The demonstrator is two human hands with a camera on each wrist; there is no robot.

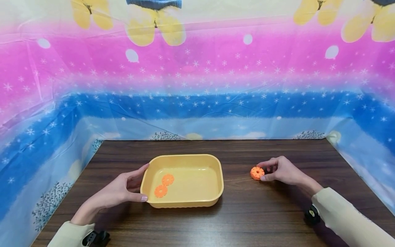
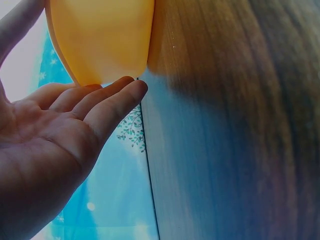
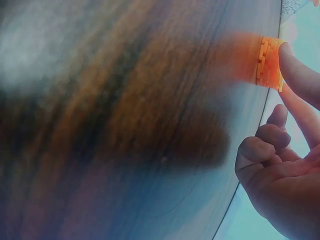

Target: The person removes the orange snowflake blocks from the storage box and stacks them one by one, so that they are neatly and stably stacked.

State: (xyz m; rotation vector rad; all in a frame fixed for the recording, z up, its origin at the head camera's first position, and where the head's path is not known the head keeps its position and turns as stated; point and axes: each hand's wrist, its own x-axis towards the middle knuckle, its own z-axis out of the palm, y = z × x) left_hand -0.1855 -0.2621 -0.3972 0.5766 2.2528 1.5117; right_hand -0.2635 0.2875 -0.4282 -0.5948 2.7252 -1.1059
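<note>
A yellow plastic tub stands on the table with two flat orange notched discs inside, near its left end. My left hand holds that end, thumb at the front corner and fingers farther back. In the left wrist view the fingers lie fairly straight against the tub's wall. To the right of the tub, my right hand pinches a small stack of orange notched discs between thumb and index finger. The right wrist view shows the stack edge-on at the tabletop, other fingers curled below.
The dark wood table reaches back to a patterned cloth hanging at the rear and both sides. Each wrist carries a black device. Bare tabletop lies between the tub and the stack.
</note>
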